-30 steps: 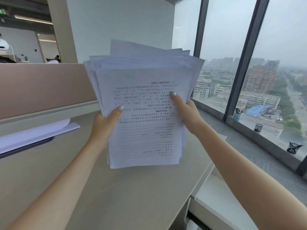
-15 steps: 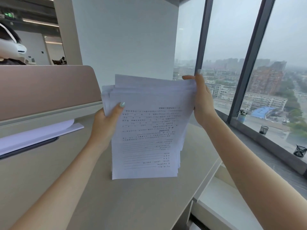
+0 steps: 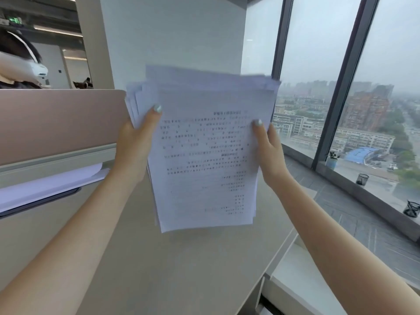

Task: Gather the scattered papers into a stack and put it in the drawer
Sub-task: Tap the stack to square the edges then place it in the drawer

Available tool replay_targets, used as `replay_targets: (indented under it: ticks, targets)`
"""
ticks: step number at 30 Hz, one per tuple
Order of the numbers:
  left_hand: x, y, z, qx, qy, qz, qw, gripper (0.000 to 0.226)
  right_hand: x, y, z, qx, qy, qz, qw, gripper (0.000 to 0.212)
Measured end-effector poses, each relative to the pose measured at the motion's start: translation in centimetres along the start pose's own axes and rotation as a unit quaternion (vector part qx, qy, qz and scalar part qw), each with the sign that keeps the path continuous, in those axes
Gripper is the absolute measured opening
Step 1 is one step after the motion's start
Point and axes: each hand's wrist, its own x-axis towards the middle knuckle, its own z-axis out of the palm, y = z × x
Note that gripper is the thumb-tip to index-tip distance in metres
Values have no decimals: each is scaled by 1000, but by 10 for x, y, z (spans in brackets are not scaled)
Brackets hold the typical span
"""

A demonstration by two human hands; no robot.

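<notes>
A stack of white printed papers point(image 3: 204, 155) is held upright above the beige desk point(image 3: 172, 269), its top edges uneven and fanned. My left hand point(image 3: 136, 142) grips the stack's left edge, thumb on the front sheet. My right hand point(image 3: 268, 151) holds the right edge, thumb on the front too. The stack's lower edge hangs a little above the desktop. No drawer can be made out for certain; a white surface point(image 3: 302, 285) lies below the desk's right edge.
A pink partition panel point(image 3: 56, 123) borders the desk at the left, with more white sheets point(image 3: 45, 185) lying under it. A white pillar point(image 3: 172, 37) stands behind. Tall windows and a sill with small black cups point(image 3: 362, 179) run along the right. Another person's head point(image 3: 20, 62) shows beyond the partition.
My right hand has moved from the stack's top right corner down to its right edge. The stack has risen off the desk and its top edges look more fanned.
</notes>
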Motion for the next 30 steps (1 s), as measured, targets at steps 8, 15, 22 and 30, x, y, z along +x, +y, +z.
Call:
replay_targets:
  ticks: [8, 15, 22, 30]
  targets:
    - [-42, -56, 4, 122, -15, -30, 992, 16, -14, 18, 7, -17, 17, 33, 999, 15]
    - [-17, -21, 14, 87, 1, 15, 996, 6, 4, -25, 3, 2, 29, 18, 999, 12]
    - [-37, -62, -2, 99, -55, -73, 991, 15, -11, 20, 0, -22, -1, 114, 993, 26]
    - [-34, -42, 17, 62, 7, -2, 998, 8, -7, -13, 9, -7, 28, 80, 996, 24]
